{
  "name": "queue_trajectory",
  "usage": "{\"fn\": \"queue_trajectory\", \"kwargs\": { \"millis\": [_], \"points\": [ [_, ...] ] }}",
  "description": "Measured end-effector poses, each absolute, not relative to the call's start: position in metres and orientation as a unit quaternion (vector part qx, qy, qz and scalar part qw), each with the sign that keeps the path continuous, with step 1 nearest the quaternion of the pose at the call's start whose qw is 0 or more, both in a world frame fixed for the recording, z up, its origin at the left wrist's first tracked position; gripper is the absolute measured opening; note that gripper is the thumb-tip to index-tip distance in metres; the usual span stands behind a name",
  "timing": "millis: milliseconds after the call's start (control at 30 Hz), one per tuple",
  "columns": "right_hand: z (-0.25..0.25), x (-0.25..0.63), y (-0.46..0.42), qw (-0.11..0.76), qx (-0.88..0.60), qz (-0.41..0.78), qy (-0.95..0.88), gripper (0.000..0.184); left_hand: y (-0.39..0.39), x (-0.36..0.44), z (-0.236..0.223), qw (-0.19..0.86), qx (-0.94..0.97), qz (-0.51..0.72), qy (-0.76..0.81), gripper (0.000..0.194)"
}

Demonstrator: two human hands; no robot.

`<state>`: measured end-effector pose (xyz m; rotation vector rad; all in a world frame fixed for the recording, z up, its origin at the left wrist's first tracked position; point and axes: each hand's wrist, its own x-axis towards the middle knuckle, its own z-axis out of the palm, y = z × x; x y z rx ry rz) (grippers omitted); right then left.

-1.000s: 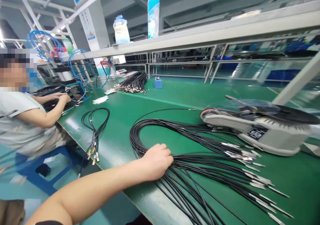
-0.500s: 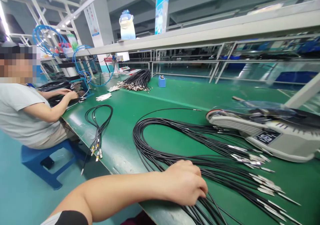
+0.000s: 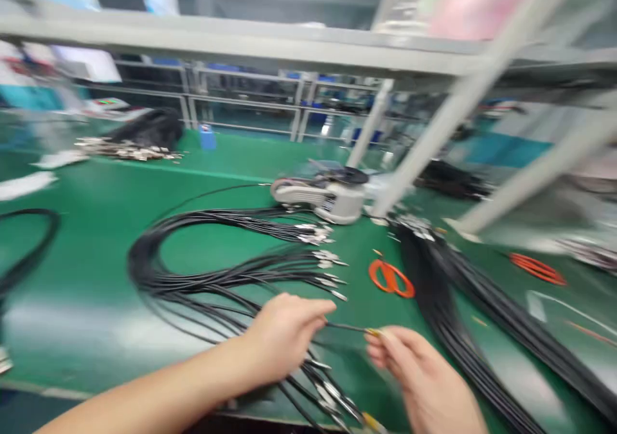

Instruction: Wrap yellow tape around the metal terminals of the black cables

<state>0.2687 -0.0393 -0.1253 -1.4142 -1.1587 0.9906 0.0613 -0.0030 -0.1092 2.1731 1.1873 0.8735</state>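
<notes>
Clerk: First entry, the hands?

Checker: Left hand, lower centre of the frame: fingers curled closed on one thin black cable, index finger extended. Right hand, lower right: thumb and fingertips pinched together on the cable's yellow-gold end.

Clerk: Cable's position?

Checker: Right of lower centre, a short span running between the two hands. Blur there; whether the end is a cap or a connector, I cannot tell.

Clerk: Stock on the worktop?

Checker: Worktop, green. Item: large U-bent bundle of thin black cables, left of centre, silvery ends pointing right. Item: bright orange looped coil, right of centre; second flat orange coil, far right. Item: long straight black cable bundles, right side, slanting towards the lower right corner. Item: grey-white machine with round black top, above centre.

Clerk: Upper left?

Checker: Heap of black cables with pale ends; small blue box near its right side.
</notes>
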Motion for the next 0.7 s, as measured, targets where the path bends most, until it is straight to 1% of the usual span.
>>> {"fn": "queue_trajectory", "kwargs": {
  "millis": [67,133,167,267,367,467,567,700],
  "points": [
    [-0.114,0.264,-0.04,0.508,-0.596,0.433,-0.446,0.028,0.004,0.07,-0.109,0.362,0.774,0.325,0.406,0.039],
    [-0.11,0.259,-0.038,0.522,-0.603,0.428,-0.425,0.026,0.009,0.078,-0.108,0.419,0.762,0.31,0.384,0.041],
    [-0.109,0.258,-0.037,0.529,-0.605,0.424,-0.419,0.024,0.01,0.08,-0.107,0.426,0.761,0.305,0.382,0.04],
    [-0.11,0.259,-0.038,0.532,-0.606,0.419,-0.418,0.023,0.011,0.077,-0.103,0.376,0.783,0.288,0.403,0.033],
    [-0.113,0.262,-0.038,0.526,-0.608,0.421,-0.421,0.023,0.012,0.072,-0.1,0.323,0.812,0.241,0.422,0.023],
    [-0.113,0.263,-0.037,0.53,-0.611,0.421,-0.41,0.022,0.014,0.075,-0.097,0.348,0.81,0.209,0.424,0.02],
    [-0.111,0.263,-0.037,0.53,-0.615,0.427,-0.397,0.022,0.015,0.086,-0.096,0.376,0.789,0.216,0.435,0.019],
    [-0.11,0.263,-0.04,0.53,-0.615,0.439,-0.384,0.021,0.013,0.095,-0.097,0.356,0.787,0.237,0.444,0.016]
  ]
}}
